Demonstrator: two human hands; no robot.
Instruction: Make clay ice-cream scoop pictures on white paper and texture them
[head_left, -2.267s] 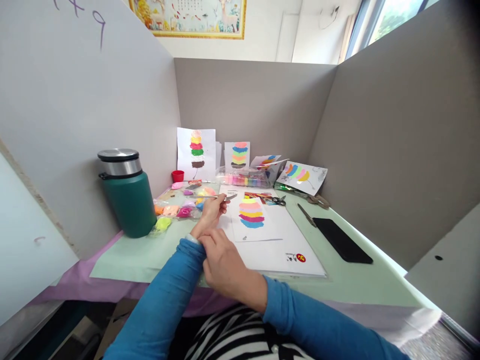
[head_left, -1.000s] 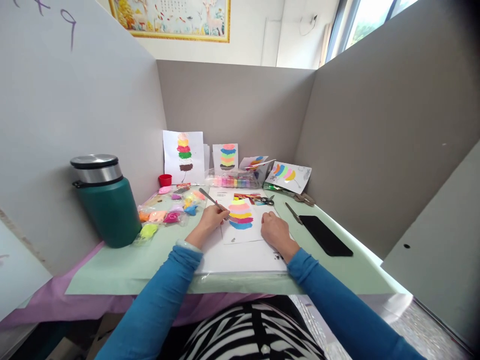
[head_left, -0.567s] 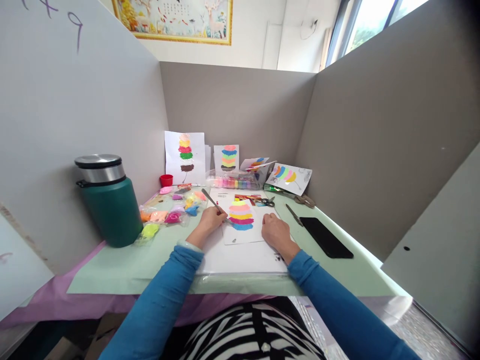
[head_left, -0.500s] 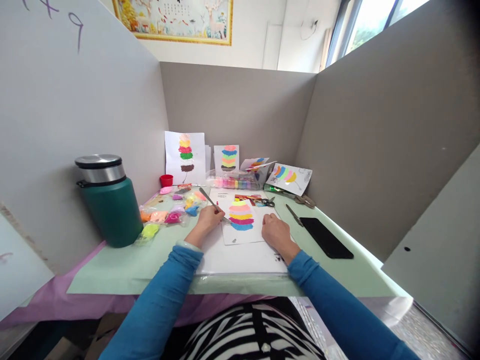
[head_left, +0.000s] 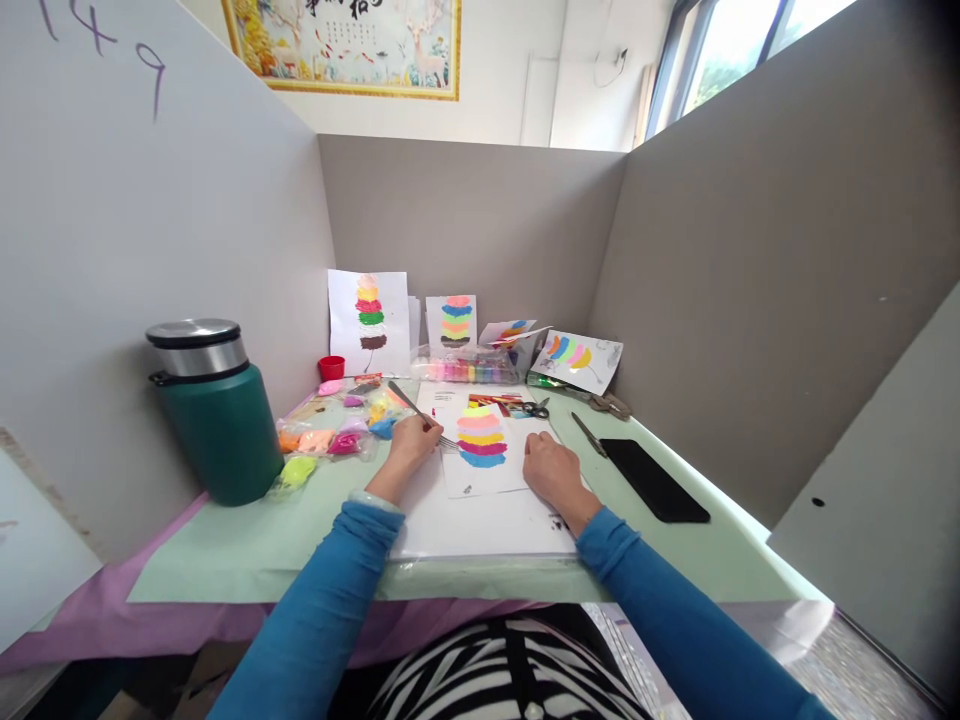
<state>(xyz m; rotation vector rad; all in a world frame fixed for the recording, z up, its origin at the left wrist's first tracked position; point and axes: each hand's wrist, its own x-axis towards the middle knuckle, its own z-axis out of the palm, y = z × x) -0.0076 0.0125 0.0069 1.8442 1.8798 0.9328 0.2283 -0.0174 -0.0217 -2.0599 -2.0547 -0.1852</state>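
Observation:
My left hand [head_left: 411,446] pinches a metal fork [head_left: 403,396], its handle slanting up to the left. The fork's tines are at the left edge of a layered picture [head_left: 482,438] in yellow, pink, red and blue bands on a white sheet of paper [head_left: 484,482]. Closed in a loose fist, my right hand [head_left: 553,466] rests on the right edge of this sheet. Beneath it lies a larger white board or sheet [head_left: 480,530].
Bagged coloured clay [head_left: 345,440] lies at left, near a green flask [head_left: 217,430] and red cup [head_left: 331,367]. Scissors [head_left: 536,409], a knife-like tool [head_left: 589,434] and black phone [head_left: 654,480] lie right. Similar pictures [head_left: 367,320] stand behind a clear case [head_left: 469,368]. Grey partitions [head_left: 472,220] enclose the table.
My left hand and the fork have shifted slightly left, so the tines sit a little farther from the blue band. My right hand stays on the paper. The camera has tilted slightly up.

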